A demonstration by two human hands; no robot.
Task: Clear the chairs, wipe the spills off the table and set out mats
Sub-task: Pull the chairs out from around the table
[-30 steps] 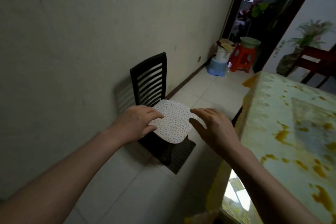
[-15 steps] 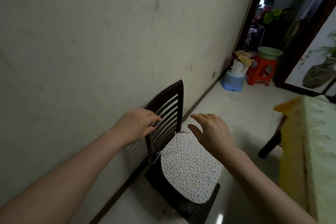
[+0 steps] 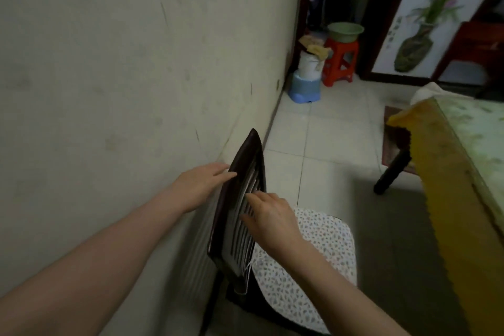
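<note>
A dark wooden chair (image 3: 246, 172) with a slatted back stands against the wall, right below me. A white speckled seat cushion (image 3: 319, 259) lies on its seat, with thin white ties hanging at the back corner. My left hand (image 3: 201, 185) reaches behind the chair back, fingers straight and touching its outer edge. My right hand (image 3: 270, 215) lies against the front of the slats, fingers spread and lightly bent. Neither hand holds anything. The table (image 3: 463, 172) with its yellow-green patterned cover is at the right.
A pale wall runs along the left. At the far end of the tiled floor stand a blue and white container stack (image 3: 306, 79), a red plastic stool (image 3: 341, 61) with a green basin (image 3: 345, 31), and a dark doorway. A dark table leg (image 3: 392, 169) stands by a small rug.
I have moved closer and now look down on the chair. Both hands went from hovering above the cushion to the chair back, the left behind it, the right on the slats.
</note>
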